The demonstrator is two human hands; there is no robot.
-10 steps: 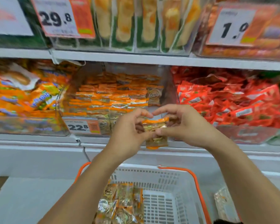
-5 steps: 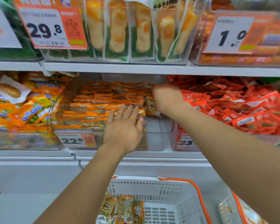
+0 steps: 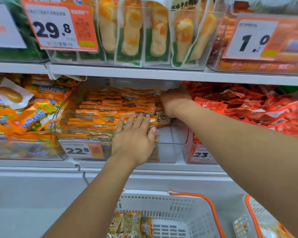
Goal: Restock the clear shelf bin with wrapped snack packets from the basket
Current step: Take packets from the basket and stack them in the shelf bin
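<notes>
While both arms reach up to the middle shelf, the head view lists as follows.

Clear bin (image 3: pixel 172 152): middle shelf, centre, front price tag (image 3: pixel 79 150) reading 22.8. Left and centre filled with rows of orange-edged snack packets (image 3: pixel 110 109); right front corner bare.

Left hand (image 3: pixel 134 136): over the front lip of the bin, fingers straight and spread, fingertips (image 3: pixel 141 115) lying flat on the front rows of packets; holds nothing.

Right hand (image 3: pixel 175 98): deep in the back right of the bin, just under the upper shelf, back of the hand toward the camera. Fingers hidden among the packets; whether they grip anything cannot be told. 1 round-labelled packet (image 3: pixel 163 118) stands just below the wrist.

Basket (image 3: pixel 187 212): white, slotted, orange handle, bottom of view below the shelf. Several packets (image 3: pixel 131 224) lie in its left part.

Neighbours: bin of orange and yellow packs (image 3: pixel 29 115) at left; bin of red packs (image 3: pixel 248 107) at right, tag beginning 23. Upper shelf: tall green-and-white bags (image 3: pixel 129 35), tags 29.8 (image 3: pixel 57 26) and 1.0 (image 3: pixel 253 38).
</notes>
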